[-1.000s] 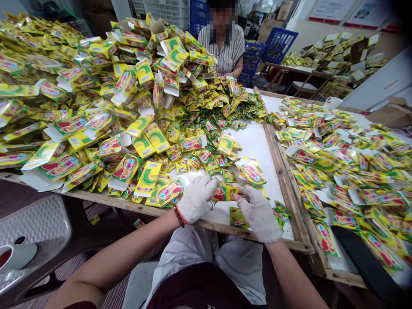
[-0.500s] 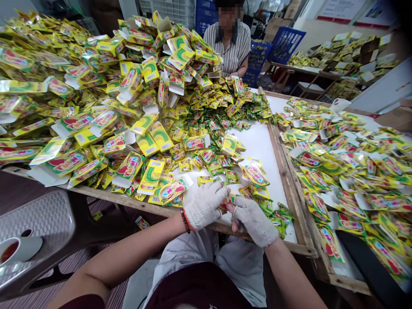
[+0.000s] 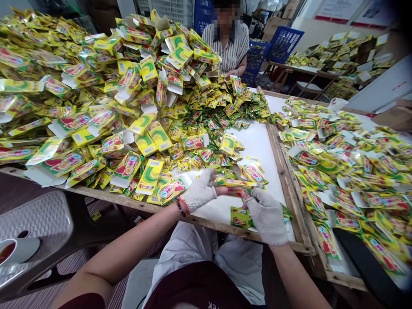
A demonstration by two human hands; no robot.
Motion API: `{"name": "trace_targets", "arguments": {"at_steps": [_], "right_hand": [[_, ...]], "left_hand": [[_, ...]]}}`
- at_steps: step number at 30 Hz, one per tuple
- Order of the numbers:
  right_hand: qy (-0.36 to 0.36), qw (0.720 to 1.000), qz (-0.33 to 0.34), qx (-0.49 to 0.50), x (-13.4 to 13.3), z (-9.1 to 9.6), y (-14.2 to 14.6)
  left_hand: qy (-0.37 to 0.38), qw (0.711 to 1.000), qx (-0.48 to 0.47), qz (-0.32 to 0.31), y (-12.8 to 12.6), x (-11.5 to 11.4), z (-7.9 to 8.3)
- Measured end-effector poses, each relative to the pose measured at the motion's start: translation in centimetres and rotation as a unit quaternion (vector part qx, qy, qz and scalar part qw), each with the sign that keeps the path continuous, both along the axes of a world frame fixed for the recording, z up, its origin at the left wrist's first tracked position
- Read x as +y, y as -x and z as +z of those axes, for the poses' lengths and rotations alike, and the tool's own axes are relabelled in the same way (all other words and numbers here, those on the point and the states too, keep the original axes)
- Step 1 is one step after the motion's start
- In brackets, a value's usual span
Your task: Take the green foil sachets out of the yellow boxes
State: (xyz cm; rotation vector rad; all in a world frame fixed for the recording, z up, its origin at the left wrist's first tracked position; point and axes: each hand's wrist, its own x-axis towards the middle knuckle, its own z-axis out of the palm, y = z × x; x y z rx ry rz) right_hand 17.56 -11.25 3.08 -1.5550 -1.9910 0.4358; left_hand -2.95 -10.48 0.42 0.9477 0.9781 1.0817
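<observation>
A slim yellow candy box (image 3: 236, 183), seen edge-on, is held between my hands above the front of the white table. My left hand (image 3: 202, 189), in a white knit glove with bare fingertips, grips its left end. At the other end, my right hand (image 3: 266, 214), gloved the same way, has curled fingers against the box. Small green candy packets (image 3: 240, 218) lie on the table just below and left of my right hand. Another yellow box (image 3: 252, 171) rests just beyond the held one, and a box with a printed front (image 3: 172, 189) lies left of my left hand.
A tall heap of yellow boxes and packets (image 3: 128, 86) covers the table's left side. Wooden edging (image 3: 285, 171) divides it from a second table piled with boxes (image 3: 347, 171). A person (image 3: 227, 45) sits across. A cup (image 3: 17, 249) stands on a plastic stool (image 3: 35, 219) at left.
My hands have moved apart, and the yellow box now shows between them. Green packets have come into view on the table below them.
</observation>
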Motion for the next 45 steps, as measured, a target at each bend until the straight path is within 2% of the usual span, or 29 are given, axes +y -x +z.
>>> {"name": "trace_targets", "arguments": {"at_steps": [1,3,5,7,9,11,13,14,17,19,23,27,31,34,38,42,45], "right_hand": [[-0.078,0.997,0.002,-0.023,-0.2,-0.2,0.0],[-0.212,0.972,0.054,-0.084,-0.9,-0.8,0.6],[-0.262,0.945,0.137,-0.139,-2.2,-1.1,1.3],[-0.225,0.94,0.224,-0.127,-3.6,-0.8,1.6],[-0.172,0.947,0.268,-0.046,-4.6,0.1,1.1],[-0.158,0.961,0.226,0.037,-4.5,1.1,0.1],[-0.164,0.971,0.161,0.064,-3.5,1.9,-0.8],[-0.159,0.973,0.156,0.064,-2.8,2.1,-1.0],[-0.104,0.962,0.242,0.079,-1.1,1.7,-1.0],[-0.079,0.95,0.279,0.112,-0.7,1.1,-0.6],[-0.08,0.953,0.249,0.154,-1.1,0.1,0.1],[-0.119,0.944,0.287,0.114,-1.3,0.3,0.4],[-0.132,0.938,0.299,0.119,-1.2,0.3,0.2],[-0.15,0.927,0.338,0.069,-1.1,0.6,0.1],[-0.208,0.907,0.367,-0.012,-1.0,1.9,0.7],[-0.238,0.892,0.38,-0.053,-0.9,2.8,1.4],[-0.233,0.889,0.393,-0.043,-0.9,2.7,1.3]], "left_hand": [[0.028,0.998,-0.055,0.011,-0.2,-0.1,0.2],[0.096,0.983,-0.158,-0.01,-0.9,-0.6,0.5],[0.138,0.957,-0.255,-0.029,-1.7,-1.2,0.4],[0.138,0.941,-0.309,-0.001,-2.1,-1.7,0.1],[0.151,0.932,-0.328,0.018,-1.9,-2.0,0.0],[0.188,0.922,-0.338,-0.025,-1.1,-2.4,0.2],[0.21,0.908,-0.347,-0.101,-0.3,-2.8,0.7],[0.215,0.9,-0.35,-0.144,-0.1,-3.0,0.9],[0.217,0.874,-0.356,-0.249,0.0,-3.2,1.4],[0.219,0.858,-0.362,-0.292,-0.2,-3.2,1.3],[0.219,0.836,-0.379,-0.33,-0.1,-3.0,0.6],[0.231,0.816,-0.394,-0.354,0.2,-2.8,0.2],[0.243,0.801,-0.398,-0.376,0.5,-2.5,0.3],[0.241,0.803,-0.387,-0.383,0.6,-2.4,0.2],[0.252,0.82,-0.354,-0.373,0.8,-2.7,0.4],[0.249,0.848,-0.304,-0.356,1.0,-3.0,1.4],[0.228,0.872,-0.269,-0.34,1.2,-3.2,2.0]]}}
